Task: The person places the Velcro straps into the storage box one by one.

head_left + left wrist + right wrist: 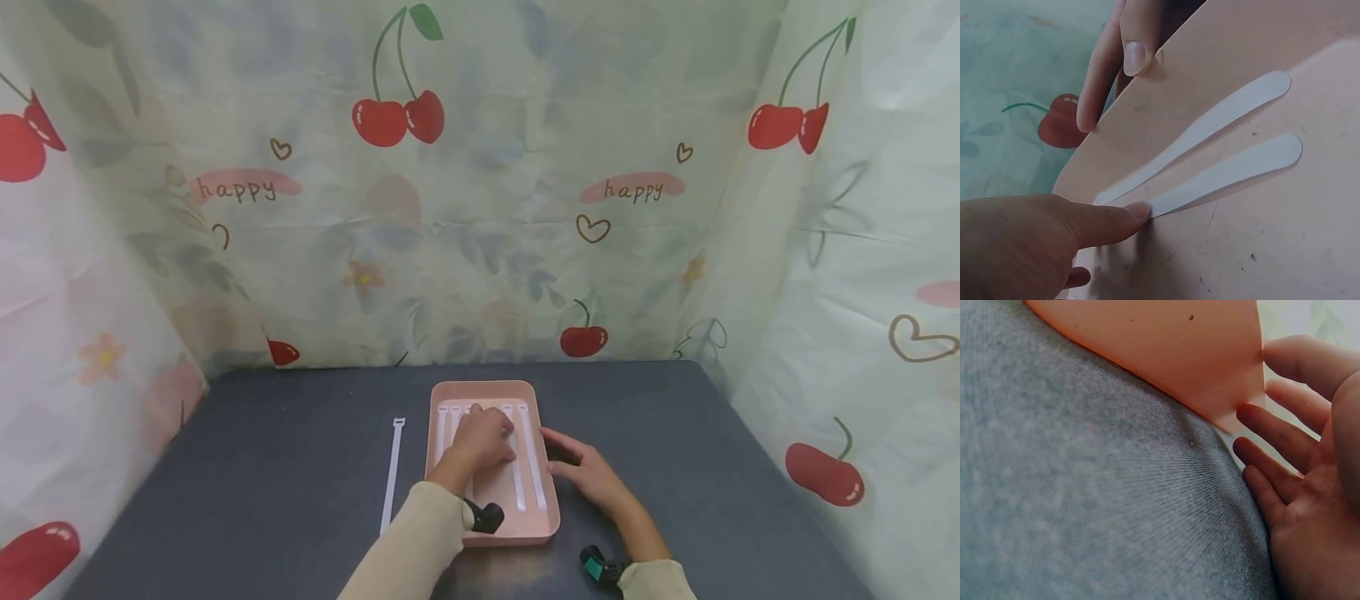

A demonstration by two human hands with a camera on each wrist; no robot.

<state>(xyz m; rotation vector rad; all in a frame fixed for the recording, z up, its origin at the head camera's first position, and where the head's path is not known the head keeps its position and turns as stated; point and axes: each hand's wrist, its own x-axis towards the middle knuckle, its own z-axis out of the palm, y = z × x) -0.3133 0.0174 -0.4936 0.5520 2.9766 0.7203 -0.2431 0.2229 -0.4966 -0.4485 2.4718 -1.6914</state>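
A pink tray (495, 527) holds several white slotted strap ties (534, 467), laid lengthwise side by side. My left hand (480, 437) reaches over the tray, its thumb and a finger apart. In the left wrist view the straight thumb touches a strap (1229, 172) in its narrow part; most of its other fingers are hidden. At the tray's right side is my right hand (592, 479), its loosely extended fingers touching the outer wall (1210, 356) and rim. Another white strap (392, 475) lies on the table, left of the tray.
The dark grey table (300, 467) carries the tray near its middle. Cherry-printed curtains (480, 250) stand at its back and both sides. Black wrist devices (487, 518) are worn on both wrists.
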